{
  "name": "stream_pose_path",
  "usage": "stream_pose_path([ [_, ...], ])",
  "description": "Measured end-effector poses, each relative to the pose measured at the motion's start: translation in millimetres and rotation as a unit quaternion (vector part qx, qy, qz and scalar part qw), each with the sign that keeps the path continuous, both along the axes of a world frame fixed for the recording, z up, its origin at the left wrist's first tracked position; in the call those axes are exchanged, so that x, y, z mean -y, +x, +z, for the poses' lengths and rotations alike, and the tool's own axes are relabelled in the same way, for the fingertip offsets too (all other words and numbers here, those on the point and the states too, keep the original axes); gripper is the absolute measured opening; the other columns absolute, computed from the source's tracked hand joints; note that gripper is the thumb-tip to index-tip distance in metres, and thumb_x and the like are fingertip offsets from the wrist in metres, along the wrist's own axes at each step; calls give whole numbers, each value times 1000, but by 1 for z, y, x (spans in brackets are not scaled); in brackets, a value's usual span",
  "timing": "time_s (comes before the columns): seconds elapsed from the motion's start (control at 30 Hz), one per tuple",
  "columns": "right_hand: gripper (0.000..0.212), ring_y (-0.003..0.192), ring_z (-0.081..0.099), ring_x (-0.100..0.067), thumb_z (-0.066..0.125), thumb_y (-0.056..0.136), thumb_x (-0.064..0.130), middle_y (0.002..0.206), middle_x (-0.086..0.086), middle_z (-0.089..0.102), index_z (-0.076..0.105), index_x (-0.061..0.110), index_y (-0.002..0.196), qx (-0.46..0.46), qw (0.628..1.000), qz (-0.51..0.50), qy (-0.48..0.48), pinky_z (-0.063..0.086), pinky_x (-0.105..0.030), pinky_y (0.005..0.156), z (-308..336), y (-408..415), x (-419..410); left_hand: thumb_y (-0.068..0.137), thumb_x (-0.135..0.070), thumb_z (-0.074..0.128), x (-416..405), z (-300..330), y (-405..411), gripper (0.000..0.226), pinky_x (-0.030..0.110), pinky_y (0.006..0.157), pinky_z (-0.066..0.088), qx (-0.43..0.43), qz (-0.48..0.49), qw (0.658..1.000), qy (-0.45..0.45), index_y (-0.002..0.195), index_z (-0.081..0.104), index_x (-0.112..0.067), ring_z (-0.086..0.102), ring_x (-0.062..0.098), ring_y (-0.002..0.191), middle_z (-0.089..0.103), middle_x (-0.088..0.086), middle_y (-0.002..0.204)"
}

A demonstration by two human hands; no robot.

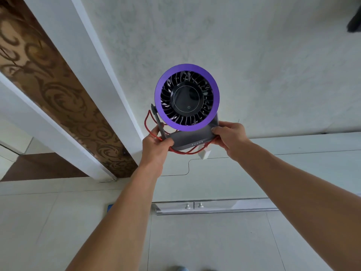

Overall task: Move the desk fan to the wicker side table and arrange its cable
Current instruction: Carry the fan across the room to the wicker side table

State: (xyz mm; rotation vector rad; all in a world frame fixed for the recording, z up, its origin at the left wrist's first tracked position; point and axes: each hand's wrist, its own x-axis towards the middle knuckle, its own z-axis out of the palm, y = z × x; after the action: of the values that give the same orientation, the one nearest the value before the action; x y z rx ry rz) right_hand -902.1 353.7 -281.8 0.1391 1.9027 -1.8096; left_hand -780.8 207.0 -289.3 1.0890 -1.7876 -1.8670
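Between both hands [156, 142], purple-ringed grey desk fan [187, 98], red cable [183, 152]

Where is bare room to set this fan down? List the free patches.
The pale top behind the two knobs lies bare to the right of the right hand. The floor tiles between the forearms are bare. It is crowded under the fan, where the red cable and white plug hang by the left hand. No wicker table shows.
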Motion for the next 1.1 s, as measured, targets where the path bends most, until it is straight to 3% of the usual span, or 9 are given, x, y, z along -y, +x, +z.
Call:
stream_pose_path([
  [0.1,23,83,70,-42,54,83,-12,91,-23,69,70,6,83,-27,1000,10,-2,58,-52,81,26,2,-3,79,7,63,-3,26,5,57,42,95,55,-26,8,1000,12,129,62,-19,69,35,100,73,20,104],
  [0.23,26,86,71,-41,55,82,-9,97,-24,70,71,3,98,-57,998,9,-10,59,-49,82,63,5,-7,80,6,65,-5,61,11,51,38,89,58,-50,0,999,4,125,63,-17,71,33,98,74,18,100],
  [0.43,25,71,69,-37,52,83,-11,90,-24,68,69,7,77,-92,995,21,-26,59,-51,81,116,10,-11,81,8,65,-10,113,14,45,36,89,57,-78,7,997,14,107,62,-29,70,30,101,73,13,99],
  [0.6,24,76,70,-37,54,85,-9,100,-25,68,68,-5,104,-103,994,9,-47,60,-46,80,146,14,-17,81,8,66,-14,146,19,43,34,84,58,-106,10,994,23,109,63,-25,71,29,99,73,10,98],
  [0.73,21,75,71,-37,53,84,-9,98,-24,69,70,1,90,-121,991,0,-59,60,-44,78,165,19,-27,80,6,68,-20,165,23,47,33,81,59,-130,5,991,25,121,63,-17,72,27,96,74,8,96],
  [0.9,25,81,71,-41,54,83,-8,102,-27,69,69,-2,102,-142,988,-15,-58,60,-46,79,185,28,-35,80,6,67,-22,181,26,39,34,82,59,-141,-22,989,42,105,66,-24,72,29,96,74,11,98],
  [1.1,25,81,71,-42,56,83,-7,102,-29,68,70,-3,103,-148,985,-64,-68,60,-47,79,202,49,-31,81,6,67,-8,201,33,40,31,77,59,-143,-63,987,47,110,64,-22,71,29,98,73,13,102],
])
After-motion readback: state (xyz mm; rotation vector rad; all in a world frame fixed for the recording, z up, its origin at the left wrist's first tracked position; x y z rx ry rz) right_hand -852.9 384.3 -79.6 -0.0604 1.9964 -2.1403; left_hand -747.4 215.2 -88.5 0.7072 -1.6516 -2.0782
